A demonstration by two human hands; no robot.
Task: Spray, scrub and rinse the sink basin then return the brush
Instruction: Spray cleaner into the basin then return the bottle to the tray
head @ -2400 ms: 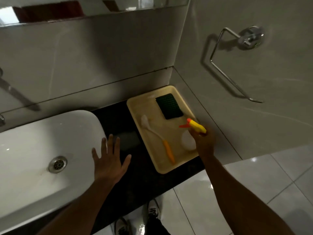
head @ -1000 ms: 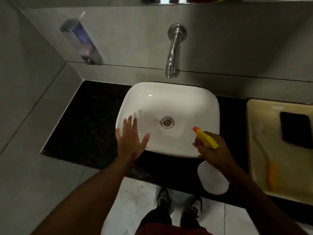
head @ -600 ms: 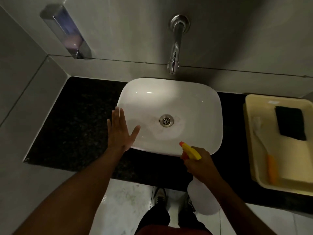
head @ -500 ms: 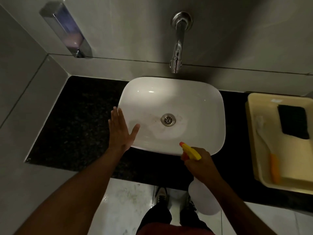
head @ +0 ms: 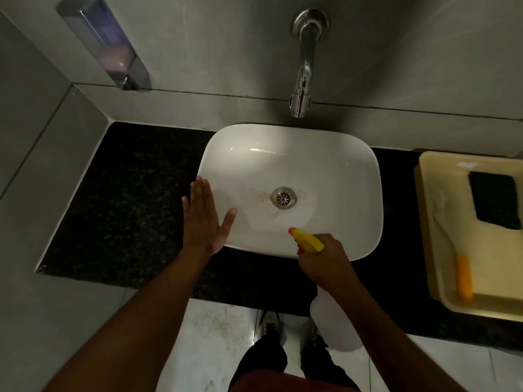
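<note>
A white sink basin (head: 334,162) with a metal drain (head: 283,198) sits on a black counter (head: 133,199). My right hand (head: 325,260) grips a spray bottle (head: 335,321) with a yellow head and orange nozzle, held at the basin's front rim and aimed into the bowl. My left hand (head: 205,219) hovers flat with fingers apart over the basin's left rim. The brush (head: 455,256), white bristles and orange handle, lies in a yellow tray (head: 498,309) at the right.
A chrome tap (head: 304,66) juts from the wall above the basin. A soap dispenser (head: 104,43) hangs on the wall at upper left. A dark scrub pad (head: 495,199) lies in the tray. My legs and shoes are below the counter edge.
I carried the bottle from the tray to the basin's front rim. In the last half second both hands barely moved; the nozzle still points into the bowl.
</note>
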